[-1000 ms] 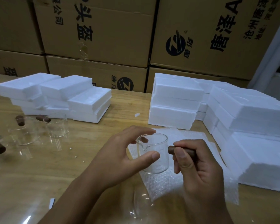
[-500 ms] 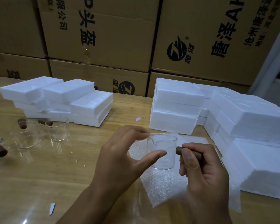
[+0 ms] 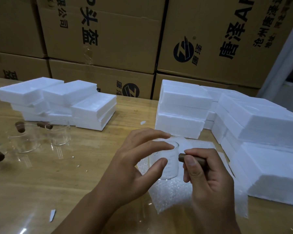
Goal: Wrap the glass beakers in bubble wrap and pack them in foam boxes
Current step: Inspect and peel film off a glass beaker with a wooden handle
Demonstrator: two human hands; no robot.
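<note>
- Since a second ago the glass beaker (image 3: pixel 172 168) is showing less of itself: the spout that was facing the near left is now hidden behind the left fingers or turned away, and I cannot tell which. Both hands are keeping their places on it.
- The left hand (image 3: pixel 135 168) is bracketing the beaker from the left in a light pinch, with the thumb lying against the near wall and the fingertips curling over the rim.
- The right hand (image 3: pixel 208 181) is clenching round the wooden handle (image 3: pixel 190 157), which is sticking out sideways from the beaker's right wall.
- The beaker is standing upright over the far part of the bubble wrap (image 3: pixel 172 195). Whether its base is resting on the sheet or hanging just above it is not showing clearly.
- By its look, the glass is going to be light, stiff, slick and easily broken, with the rim and the handle joint as the weak spots. Taking it by the handle and steadying the wall, as the hands are doing, seems the safest hold. The wrap is likely going to be soft and floppy.
- Foam boxes (image 3: pixel 183 115) are sitting stacked just beyond the wrap and to its right.
- Other beakers (image 3: pixel 59 132) are waiting unwrapped on the table (image 3: pixel 74 174) at the left, so much of the job is probably still lying ahead.
</note>
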